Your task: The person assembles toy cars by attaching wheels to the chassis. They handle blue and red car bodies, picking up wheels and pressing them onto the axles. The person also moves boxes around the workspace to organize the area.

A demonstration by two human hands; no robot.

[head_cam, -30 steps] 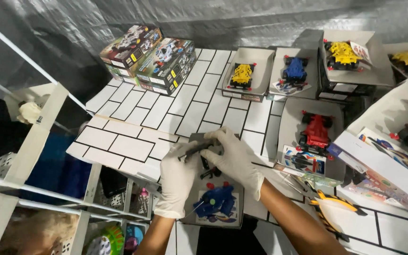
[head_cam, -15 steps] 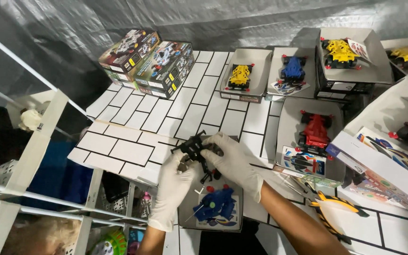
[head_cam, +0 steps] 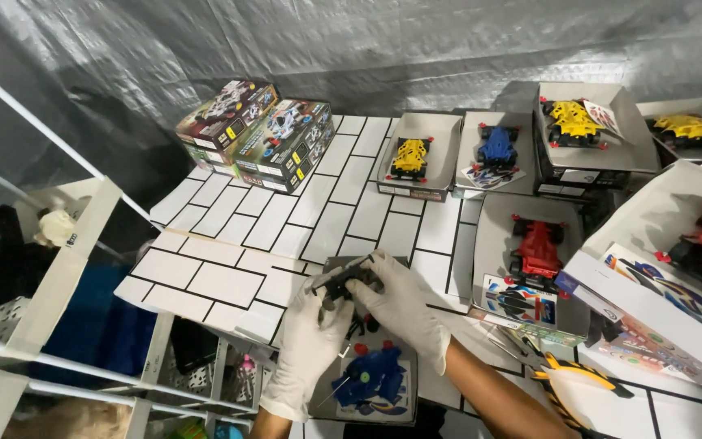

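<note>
My hands, left (head_cam: 306, 354) and right (head_cam: 404, 305), wear thin matt white gloves, rubbery and wrinkled. I grip a matt black plastic chassis (head_cam: 349, 283). Glossy plastic on the blue body (head_cam: 371, 378). Table (head_cam: 221, 260): smooth white tile-pattern surface. Backdrop (head_cam: 367, 41): crinkled grey plastic sheet, slight sheen.
</note>
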